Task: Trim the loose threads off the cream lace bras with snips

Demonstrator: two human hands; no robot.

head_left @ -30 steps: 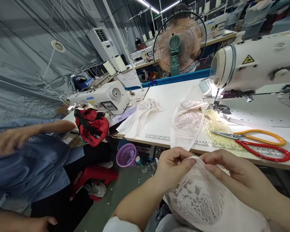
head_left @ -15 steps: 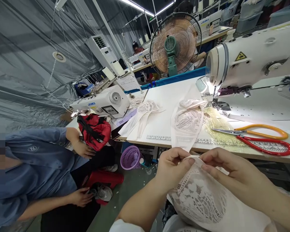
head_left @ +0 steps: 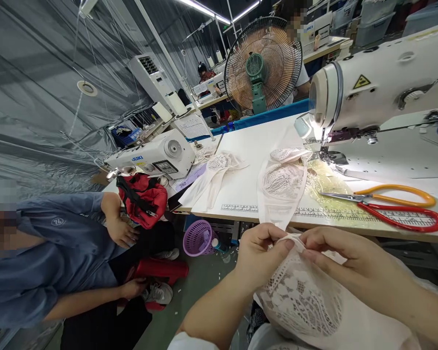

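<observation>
A pale pink lace bra [head_left: 302, 296] hangs over my lap, its upper edge raised in front of the table. My left hand [head_left: 261, 253] pinches that edge between thumb and fingers. Close beside it, my right hand [head_left: 336, 257] pinches the same edge. The lower part of the bra spreads to the right under my right forearm. Beyond my hands, another lace bra piece [head_left: 282, 182] lies on the table and hangs over its front edge. Scissors [head_left: 394, 200] with one orange and one red handle rest on the table to the right.
A white sewing machine [head_left: 372, 92] stands at the right with its lamp lit. More lace pieces [head_left: 219, 165] lie by a second machine [head_left: 153, 158]. A co-worker in a blue shirt [head_left: 69, 243] sits at the left beside a red bag [head_left: 142, 199]. A purple basket [head_left: 197, 238] and a fan [head_left: 263, 65] are nearby.
My hands keep nearly the same pinch on the bra edge. The co-worker's lower hand has shifted right, and a person's head now shows behind the fan.
</observation>
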